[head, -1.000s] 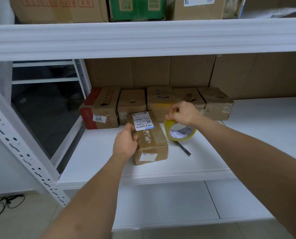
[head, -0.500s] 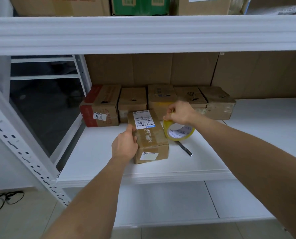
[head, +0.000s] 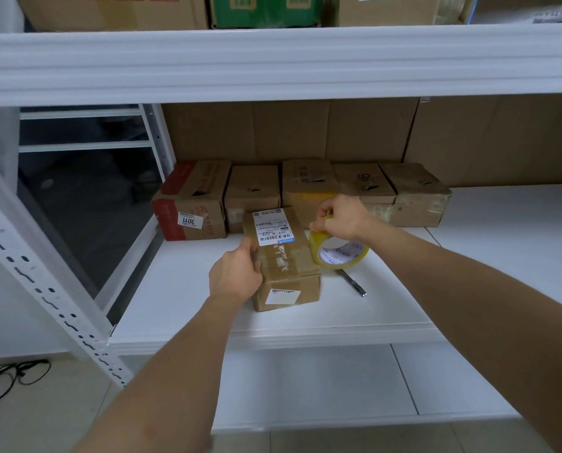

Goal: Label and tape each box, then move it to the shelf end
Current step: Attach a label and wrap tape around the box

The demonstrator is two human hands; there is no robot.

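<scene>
A small brown cardboard box (head: 287, 273) lies on the white shelf (head: 175, 289), with a white shipping label (head: 273, 226) on its top and a smaller sticker on its near face. My left hand (head: 235, 274) grips the box's left side, thumb on its top. My right hand (head: 340, 217) holds a roll of yellowish clear tape (head: 340, 255) by its top edge, and the roll stands right beside the box's right side. Whether a strip of tape is pulled out cannot be made out.
Several cardboard boxes (head: 305, 194) stand in a row at the shelf's back left, the leftmost one red-trimmed (head: 191, 204). A metal pen-like tool (head: 353, 282) lies right of the box. Larger cartons fill the upper shelf. White perforated uprights (head: 44, 282) stand at left; cables lie on the floor.
The tape roll in my right hand has shifted slightly left, closer against the box. My left hand stays on the box's left side.
</scene>
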